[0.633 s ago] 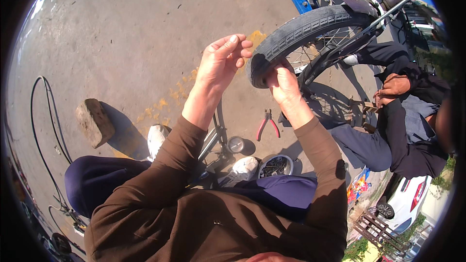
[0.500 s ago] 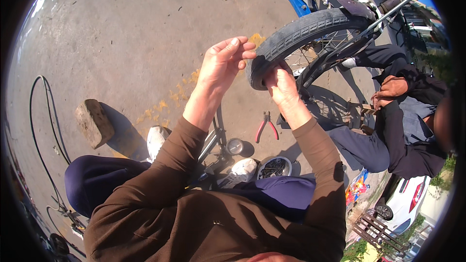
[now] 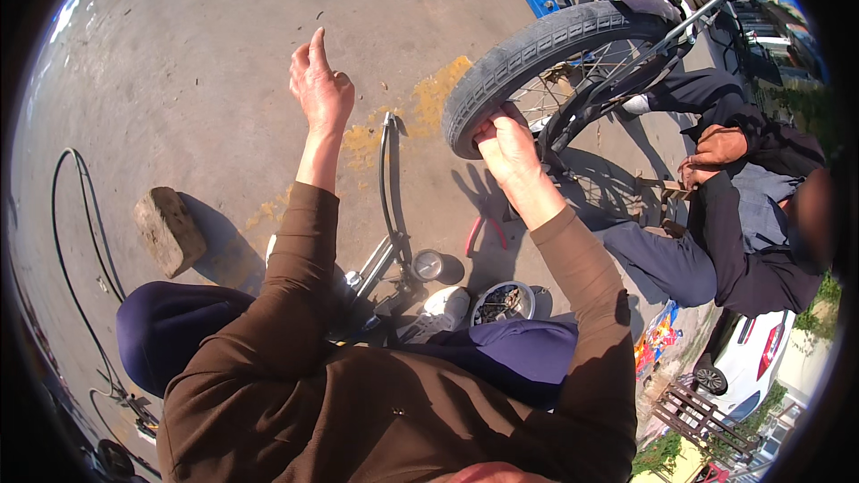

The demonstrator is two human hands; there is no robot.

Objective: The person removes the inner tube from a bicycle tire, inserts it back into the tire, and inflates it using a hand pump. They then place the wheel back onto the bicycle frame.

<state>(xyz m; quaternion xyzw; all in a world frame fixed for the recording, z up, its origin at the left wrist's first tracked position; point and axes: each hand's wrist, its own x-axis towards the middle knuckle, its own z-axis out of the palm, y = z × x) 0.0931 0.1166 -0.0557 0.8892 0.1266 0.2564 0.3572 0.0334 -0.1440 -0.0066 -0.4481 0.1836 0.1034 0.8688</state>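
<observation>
From here the tyre looks only partly on its wheel, the rest left loose, the right hand keeping a closed grip on its inner edge, the left hand loosely open, empty above the ground.

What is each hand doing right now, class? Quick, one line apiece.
Left hand: partly open, one finger extended, nothing visible in it.
Right hand: fingers curled at the tyre's inner edge; grip cannot be told.
</observation>
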